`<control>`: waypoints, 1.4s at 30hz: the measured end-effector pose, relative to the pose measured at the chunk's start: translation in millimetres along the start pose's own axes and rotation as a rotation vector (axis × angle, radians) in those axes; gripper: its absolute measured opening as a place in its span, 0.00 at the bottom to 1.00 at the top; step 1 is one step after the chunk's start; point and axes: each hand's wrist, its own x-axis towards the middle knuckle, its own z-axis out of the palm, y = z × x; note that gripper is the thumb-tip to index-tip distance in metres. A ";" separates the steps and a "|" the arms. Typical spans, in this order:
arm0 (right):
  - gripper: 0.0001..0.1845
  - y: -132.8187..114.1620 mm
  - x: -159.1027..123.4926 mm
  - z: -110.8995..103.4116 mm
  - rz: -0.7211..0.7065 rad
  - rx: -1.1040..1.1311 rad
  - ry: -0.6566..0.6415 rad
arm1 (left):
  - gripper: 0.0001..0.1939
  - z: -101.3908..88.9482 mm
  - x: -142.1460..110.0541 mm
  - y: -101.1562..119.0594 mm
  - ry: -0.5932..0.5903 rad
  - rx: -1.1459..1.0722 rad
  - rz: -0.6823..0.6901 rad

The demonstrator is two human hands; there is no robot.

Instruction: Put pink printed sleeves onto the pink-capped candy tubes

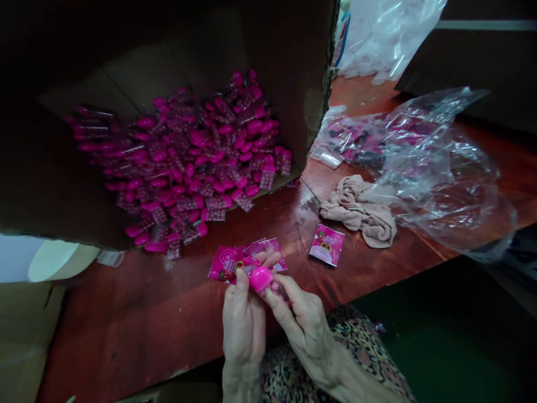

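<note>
A small clear bottle of pink candy balls with a bright pink cap [260,279] is between my two hands, above the table's front edge. My right hand [304,322] pinches the clear body between thumb and fingers. Around the cap end curls my left hand [245,322], its thumb raised on the near side and its fingers behind the cap. Just beyond the fingers lie several pink printed packets [220,262], overlapping and partly hidden by the hand. Another pink packet [327,245] lies alone to the right.
A large cardboard box [308,101] on its side holds a heap of similar pink-capped bottles [197,162], spilling towards its open edge. To the right are a crumpled beige cloth [358,210] and a clear plastic bag [444,168] with pink packets. A pale bowl-like object [59,260] is at left.
</note>
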 end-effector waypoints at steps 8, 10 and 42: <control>0.11 2.2 -3.5 4.6 0.090 -0.039 0.064 | 0.16 4.1 0.6 -8.1 0.044 0.035 -0.030; 0.11 1.3 -3.9 5.9 0.088 -0.033 0.062 | 0.17 4.4 1.2 -9.2 0.030 0.016 -0.076; 0.07 9.4 3.8 3.4 0.164 0.131 -0.127 | 0.11 -14.1 17.9 4.3 0.181 0.103 -0.043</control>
